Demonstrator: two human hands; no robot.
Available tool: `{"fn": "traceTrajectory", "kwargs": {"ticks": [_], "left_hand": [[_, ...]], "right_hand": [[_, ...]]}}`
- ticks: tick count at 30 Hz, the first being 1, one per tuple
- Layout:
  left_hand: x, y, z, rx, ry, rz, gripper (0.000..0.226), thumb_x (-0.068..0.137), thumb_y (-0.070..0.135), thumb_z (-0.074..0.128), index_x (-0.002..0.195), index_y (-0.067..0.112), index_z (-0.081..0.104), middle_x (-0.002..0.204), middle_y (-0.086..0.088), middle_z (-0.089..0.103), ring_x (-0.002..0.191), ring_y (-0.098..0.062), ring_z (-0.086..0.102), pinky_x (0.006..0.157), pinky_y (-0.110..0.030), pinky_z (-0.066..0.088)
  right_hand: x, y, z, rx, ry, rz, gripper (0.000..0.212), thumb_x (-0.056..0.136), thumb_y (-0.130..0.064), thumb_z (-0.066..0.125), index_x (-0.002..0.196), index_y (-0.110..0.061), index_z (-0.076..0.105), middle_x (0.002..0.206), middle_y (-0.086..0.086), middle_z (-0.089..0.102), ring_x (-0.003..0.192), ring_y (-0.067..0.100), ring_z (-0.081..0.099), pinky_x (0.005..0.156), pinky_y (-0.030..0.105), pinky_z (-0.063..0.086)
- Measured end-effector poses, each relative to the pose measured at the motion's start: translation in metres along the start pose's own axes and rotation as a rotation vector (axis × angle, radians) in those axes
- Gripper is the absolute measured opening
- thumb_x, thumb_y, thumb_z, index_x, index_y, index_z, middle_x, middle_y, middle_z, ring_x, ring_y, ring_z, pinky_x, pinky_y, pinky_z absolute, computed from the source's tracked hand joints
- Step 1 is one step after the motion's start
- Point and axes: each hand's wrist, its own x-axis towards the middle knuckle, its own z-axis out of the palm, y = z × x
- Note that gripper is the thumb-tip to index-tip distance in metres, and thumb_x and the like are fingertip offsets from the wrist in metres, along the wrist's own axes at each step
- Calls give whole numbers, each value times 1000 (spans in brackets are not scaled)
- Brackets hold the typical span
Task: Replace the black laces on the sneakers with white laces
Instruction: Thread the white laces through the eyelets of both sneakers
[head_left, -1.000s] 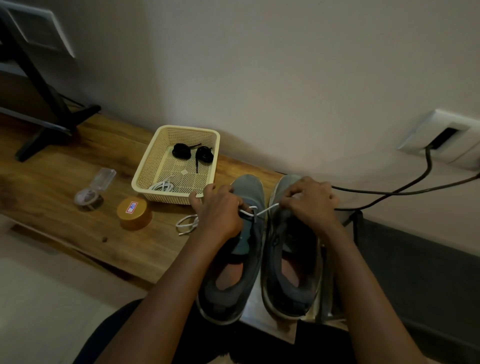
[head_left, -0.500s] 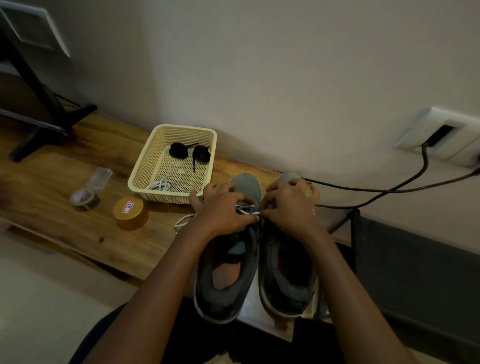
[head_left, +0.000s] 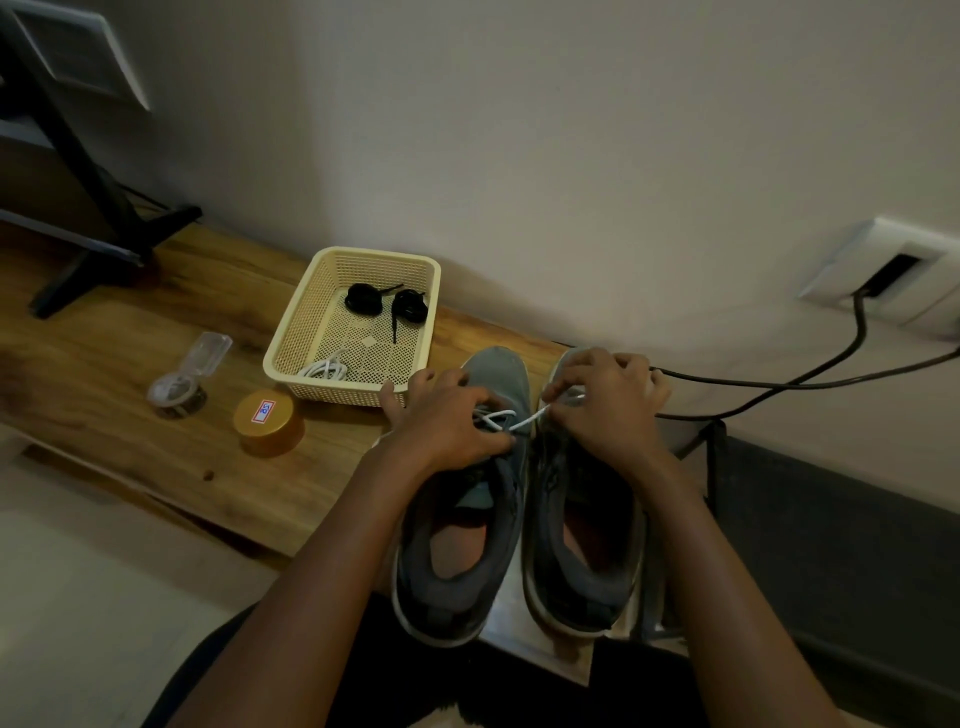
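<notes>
Head view, looking down. Wood tabletop (head_left: 130, 332) stretches away to the L of both grips.

L sneaker (head_left: 457, 571) lies under the L grip and R sneaker (head_left: 587, 582) under the R grip. That's 2 in all, grey, side by side, toes to the wall and heels to the person, prob. so the eyelets face up for threading. No black lace shows on either.

2 hands work over the toe ends. L hand (head_left: 447, 421) has its fingers curled, grip closed on a white lace (head_left: 524, 422) at the L sneaker's front eyelets, seemingly to steady the loops. R hand (head_left: 608, 410), just R of it, pinches the same lace's free end btwn thumb and finger. The lace runs taut btwn the 2 grips, which looks like slack being pulled through. Judged from this, threading is at an early stage: front eyelets of the L sneaker only, R sneaker not yet laced.

1 cream basket (head_left: 291, 374) sits just beyond and L of the L grip, within easy reach. Inside are 2 coiled black laces (head_left: 363, 299) at its far end, likely the removed pair, and 1 spare lace (head_left: 324, 370), white, at its near end, prob. for the R sneaker.

Further L of the grips: 1 gold tin (head_left: 267, 421) and 1 clear case (head_left: 182, 382). 2 dark cables (head_left: 779, 384) trail off R of the R grip.
</notes>
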Motion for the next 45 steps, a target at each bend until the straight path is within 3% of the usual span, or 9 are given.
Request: {"fn": "traceTrajectory", "kwargs": {"ticks": [6,11,19,24,27,29,33,38,45], "left_hand": [[1,0,0,22,-11,-3,49,81,58,60,127,46,50,155,5,20,143,-25,3,111,-56,-6],[0,-1,-1,11,-26,2,47,82,55,61,127,47,49,156,6,18,144,-24,0,110,-56,-6],[-1,-2,-1,16,-7,25,45,83,60,56,125,44,52,153,6,25,144,-22,7,110,-56,-5],[-4,-9,-13,38,198,-60,37,81,58,60,109,35,57,129,4,48,128,-24,32,102,-44,17],[-10,-5,-12,45,228,-137,22,77,49,69,82,32,57,106,9,57,118,-23,40,96,-42,21],[-10,-2,-9,96,266,-173,17,79,44,67,82,29,62,100,10,61,115,-22,43,97,-42,21],[-8,1,-6,141,367,-235,18,81,36,64,90,20,68,104,2,61,116,-24,42,99,-44,22],[-7,3,-5,138,394,-260,19,82,31,64,92,16,69,110,0,57,118,-25,38,99,-44,22],[-9,5,-2,204,370,-257,29,82,38,62,105,19,64,127,0,47,127,-27,30,106,-50,17]], "right_hand": [[-5,-16,7,-145,-82,-124,12,82,-33,65,91,-32,73,132,-11,48,133,23,23,111,53,4],[-4,-14,9,-129,-84,-139,12,85,-33,62,92,-30,71,128,-11,49,132,24,22,111,54,3],[0,6,-4,-41,22,-2,9,84,-29,62,88,-28,71,126,-9,51,126,24,27,110,52,9],[-1,-9,0,-43,-35,-57,13,80,-33,65,92,-33,71,131,-11,47,130,24,23,111,53,5],[-1,-14,4,-101,-64,-121,10,79,-36,68,88,-34,72,132,-12,47,132,25,23,110,55,1],[-2,-16,6,-103,-76,-135,9,79,-35,68,86,-31,72,131,-11,47,133,24,22,110,56,-3],[-1,-14,5,-108,-70,-136,9,82,-32,66,88,-28,71,128,-12,49,133,24,21,110,56,-3],[2,6,-10,-70,100,30,10,84,-25,60,85,-26,70,127,-11,51,130,25,24,110,53,5],[-2,-5,0,-64,-12,-105,14,80,-27,65,89,-35,71,138,-13,42,135,25,15,111,55,1]]}}
